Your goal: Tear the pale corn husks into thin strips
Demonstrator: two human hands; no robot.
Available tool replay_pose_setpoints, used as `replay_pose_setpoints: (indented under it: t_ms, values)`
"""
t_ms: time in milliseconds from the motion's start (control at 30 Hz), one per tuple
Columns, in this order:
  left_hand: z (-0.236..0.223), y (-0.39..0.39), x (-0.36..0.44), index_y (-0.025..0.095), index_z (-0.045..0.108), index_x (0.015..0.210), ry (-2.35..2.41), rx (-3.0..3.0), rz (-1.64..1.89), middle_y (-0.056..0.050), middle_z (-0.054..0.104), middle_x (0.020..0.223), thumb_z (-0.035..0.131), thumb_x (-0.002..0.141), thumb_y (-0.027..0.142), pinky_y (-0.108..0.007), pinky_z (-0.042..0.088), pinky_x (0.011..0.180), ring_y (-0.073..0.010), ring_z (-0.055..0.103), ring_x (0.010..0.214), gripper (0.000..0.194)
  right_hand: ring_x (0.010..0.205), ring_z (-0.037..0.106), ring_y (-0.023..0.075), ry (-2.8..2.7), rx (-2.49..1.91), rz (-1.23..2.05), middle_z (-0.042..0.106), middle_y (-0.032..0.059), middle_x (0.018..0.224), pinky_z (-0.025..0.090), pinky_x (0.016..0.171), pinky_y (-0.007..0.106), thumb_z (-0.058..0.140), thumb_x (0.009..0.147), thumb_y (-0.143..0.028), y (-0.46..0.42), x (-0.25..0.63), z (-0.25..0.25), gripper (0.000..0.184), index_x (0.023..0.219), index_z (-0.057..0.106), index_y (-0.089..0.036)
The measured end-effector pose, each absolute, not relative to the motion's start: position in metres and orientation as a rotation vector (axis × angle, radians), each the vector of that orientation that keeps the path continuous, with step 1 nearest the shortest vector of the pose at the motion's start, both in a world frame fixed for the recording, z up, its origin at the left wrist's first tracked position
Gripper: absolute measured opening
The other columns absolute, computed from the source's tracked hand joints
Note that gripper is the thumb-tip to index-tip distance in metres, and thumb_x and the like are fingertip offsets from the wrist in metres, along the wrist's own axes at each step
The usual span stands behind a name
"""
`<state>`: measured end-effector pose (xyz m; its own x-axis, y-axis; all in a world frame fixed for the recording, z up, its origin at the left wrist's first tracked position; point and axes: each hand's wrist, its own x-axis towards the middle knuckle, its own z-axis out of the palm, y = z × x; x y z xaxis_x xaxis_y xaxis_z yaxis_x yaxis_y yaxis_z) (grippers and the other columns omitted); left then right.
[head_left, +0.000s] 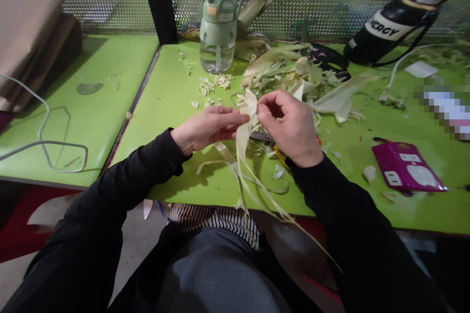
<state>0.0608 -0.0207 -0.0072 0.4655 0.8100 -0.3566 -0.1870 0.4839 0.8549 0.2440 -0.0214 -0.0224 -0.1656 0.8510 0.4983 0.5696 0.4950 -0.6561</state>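
Note:
Both hands pinch a pale corn husk strip (243, 132) above the green table (176, 102). My left hand (207, 127) grips its left edge with fingers pressed together. My right hand (290, 124) pinches the top of the strip between thumb and forefinger. Thin torn strands (257, 190) hang down from the husk over the table's front edge toward my lap. Under my right hand lie scissors (273, 144) with a yellow handle, partly hidden.
A heap of corn husks (290, 71) lies behind the hands. A green water bottle (218, 24) stands at the back. A purple power strip (406, 166) is at the right, a black bottle (396, 22) at the back right, a white cable (44, 137) at the left.

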Motion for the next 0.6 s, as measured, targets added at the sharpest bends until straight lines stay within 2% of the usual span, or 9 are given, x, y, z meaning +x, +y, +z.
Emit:
replay_pose_setpoints:
  t_ms: [133, 267, 400, 600]
  values:
    - [-0.0081, -0.0200, 0.0612, 0.012, 0.058, 0.069, 0.896, 0.880, 0.798, 0.005, 0.053, 0.062, 0.063, 0.093, 0.012, -0.016, 0.044, 0.062, -0.0016, 0.049, 0.054, 0.024, 0.060, 0.056, 0.0123, -1.828, -1.153, 0.612, 0.067, 0.0009, 0.074, 0.046, 0.054, 0.027, 0.062, 0.087, -0.027, -0.0234, 0.2451, -0.0200, 0.008, 0.085, 0.066, -0.020]
    - [-0.0093, -0.0196, 0.0616, 0.012, 0.059, 0.069, 0.897, 0.949, 0.819, 0.005, 0.052, 0.062, 0.062, 0.093, 0.011, -0.015, 0.041, 0.059, -0.0013, 0.047, 0.053, 0.024, 0.055, 0.052, 0.0106, -1.844, -1.159, 0.638, 0.065, -0.0009, 0.069, 0.043, 0.051, 0.025, 0.065, 0.086, -0.026, -0.0252, 0.2431, -0.0199, 0.008, 0.082, 0.066, -0.020]
    - [-0.0095, -0.0197, 0.0616, 0.012, 0.058, 0.069, 0.891, 0.941, 0.799, 0.006, 0.052, 0.061, 0.062, 0.093, 0.010, -0.015, 0.042, 0.059, -0.0012, 0.048, 0.053, 0.025, 0.057, 0.052, 0.0109, -1.890, -1.151, 0.560, 0.064, -0.0017, 0.069, 0.043, 0.053, 0.026, 0.062, 0.085, -0.023, -0.0256, 0.2409, -0.0201, 0.007, 0.079, 0.062, -0.020]
    - [-0.0065, -0.0195, 0.0604, 0.011, 0.059, 0.070, 0.884, 0.824, 0.743, 0.005, 0.054, 0.062, 0.062, 0.092, 0.009, -0.016, 0.049, 0.065, -0.0017, 0.050, 0.053, 0.022, 0.067, 0.058, 0.0152, -2.000, -1.147, 0.219, 0.065, 0.0012, 0.076, 0.047, 0.063, 0.030, 0.058, 0.085, -0.019, -0.0245, 0.2413, -0.0219, 0.006, 0.080, 0.060, -0.022]
